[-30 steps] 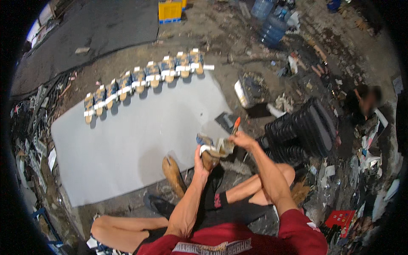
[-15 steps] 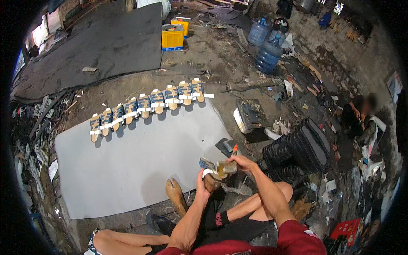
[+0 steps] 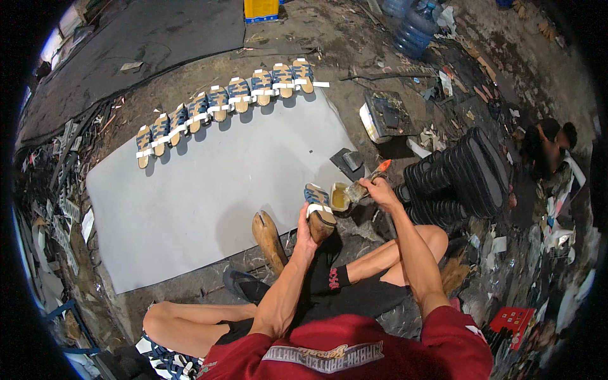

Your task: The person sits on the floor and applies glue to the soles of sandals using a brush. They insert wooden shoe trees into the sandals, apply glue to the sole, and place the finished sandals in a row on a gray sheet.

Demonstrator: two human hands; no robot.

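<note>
My left hand (image 3: 306,235) is closed around a sandal (image 3: 318,201) with blue straps, a white band and a tan insole, fitted on a brown wooden last. My right hand (image 3: 378,192) grips a glue-crusted brush (image 3: 356,190) whose handle ends in orange. The brush head is beside a small tub (image 3: 340,198) of yellowish glue; whether it touches the rim I cannot tell. Left of my left hand stands another wooden last (image 3: 269,239). Dark flat pieces (image 3: 348,161) lie beyond the tub.
A row of several similar sandals (image 3: 218,103) lines the far edge of a grey sheet (image 3: 190,209). To the right are stacked black soles (image 3: 459,177) and a box (image 3: 386,117). Blue water bottles (image 3: 416,30) stand farther back. Another person (image 3: 550,149) sits at the far right.
My view has tipped downward, so the scene sits higher. My right hand has drawn the brush slightly right, away from the sandal. The sandal in my left hand has turned, showing its insole.
</note>
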